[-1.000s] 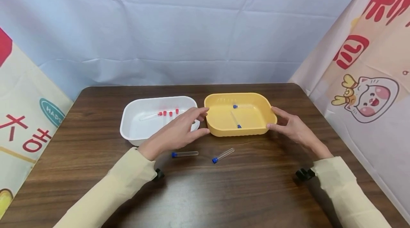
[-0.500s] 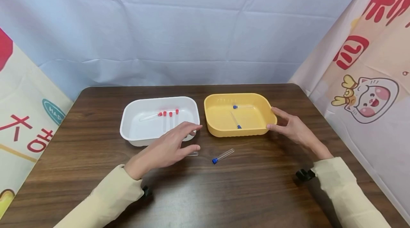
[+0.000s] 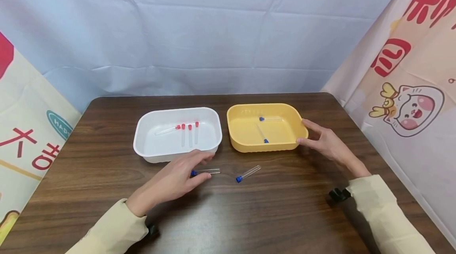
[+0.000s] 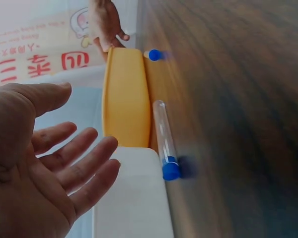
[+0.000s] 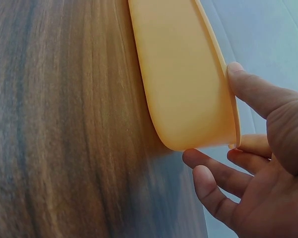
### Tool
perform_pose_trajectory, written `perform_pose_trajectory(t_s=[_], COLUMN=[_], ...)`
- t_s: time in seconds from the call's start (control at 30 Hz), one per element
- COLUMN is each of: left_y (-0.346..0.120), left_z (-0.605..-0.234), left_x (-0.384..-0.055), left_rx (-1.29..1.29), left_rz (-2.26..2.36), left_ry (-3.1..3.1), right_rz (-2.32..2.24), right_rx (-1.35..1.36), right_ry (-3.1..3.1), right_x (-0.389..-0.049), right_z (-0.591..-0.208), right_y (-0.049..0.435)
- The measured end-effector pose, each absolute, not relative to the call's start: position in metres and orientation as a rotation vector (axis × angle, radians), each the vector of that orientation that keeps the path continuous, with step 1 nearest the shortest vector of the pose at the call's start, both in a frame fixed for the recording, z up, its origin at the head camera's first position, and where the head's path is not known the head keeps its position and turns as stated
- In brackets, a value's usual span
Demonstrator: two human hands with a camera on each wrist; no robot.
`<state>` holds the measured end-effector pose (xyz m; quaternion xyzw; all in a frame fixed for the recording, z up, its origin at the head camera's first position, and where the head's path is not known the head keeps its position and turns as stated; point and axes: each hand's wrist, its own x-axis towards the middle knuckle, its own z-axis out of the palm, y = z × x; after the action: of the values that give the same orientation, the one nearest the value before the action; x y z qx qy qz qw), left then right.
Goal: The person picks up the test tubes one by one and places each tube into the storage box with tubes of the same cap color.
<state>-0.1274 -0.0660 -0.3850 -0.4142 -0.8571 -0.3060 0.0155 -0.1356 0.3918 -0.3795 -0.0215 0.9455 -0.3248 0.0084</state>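
Observation:
My left hand (image 3: 171,178) hovers over the table with thumb and fingers apart, holding nothing. Just beyond its fingertips lies a blue-capped test tube (image 3: 214,171), partly covered by the hand in the head view; the left wrist view shows the tube (image 4: 164,134) whole. A second blue-capped test tube (image 3: 249,173) lies to the right, tilted. My right hand (image 3: 329,145) rests against the right end of the yellow tray (image 3: 265,148), its thumb (image 5: 246,82) at the rim and fingers loosely bent beside the end wall. Two blue-capped tubes (image 3: 270,119) lie inside that tray.
Left of the yellow tray stands a white tray (image 3: 153,158) with several red-capped test tubes (image 3: 197,133) in it. Both trays stand on a dark wooden table (image 3: 242,222). A pale cloth (image 3: 213,48) hangs behind, with printed cloths (image 3: 406,107) at the sides.
My left hand has moved from the yellow tray's left end down and to the left, past the white tray to the nearer blue-capped tube. The right hand has stayed put.

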Motion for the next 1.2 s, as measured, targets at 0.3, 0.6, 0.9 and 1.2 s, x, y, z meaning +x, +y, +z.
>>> perform_pose_trajectory(t_s=[0.3, 0.6, 0.9, 1.2], left_y=[-0.074, -0.076, -0.074, -0.067], left_z=[-0.395, -0.405, -0.414, -0.419], left_x=[-0.126, -0.126, -0.126, -0.127], left_rx=[-1.213, -1.163, -1.103, -1.025], left_rz=[-0.902, -0.828, -0.794, -0.732], left_ry=[-2.701, -2.764, -2.829, -2.877], right_rz=[-1.052, -1.009, -1.005, -1.005], right_rx=[-0.062, -0.081, -0.061, -0.062], right_ry=[2.933, 2.962, 2.964, 2.955], right_x=[-0.135, -0.135, -0.137, -0.136], right_z=[-0.379, -0.379, -0.379, -0.378], right_y=[0.391, 0.391, 0.392, 0.392])
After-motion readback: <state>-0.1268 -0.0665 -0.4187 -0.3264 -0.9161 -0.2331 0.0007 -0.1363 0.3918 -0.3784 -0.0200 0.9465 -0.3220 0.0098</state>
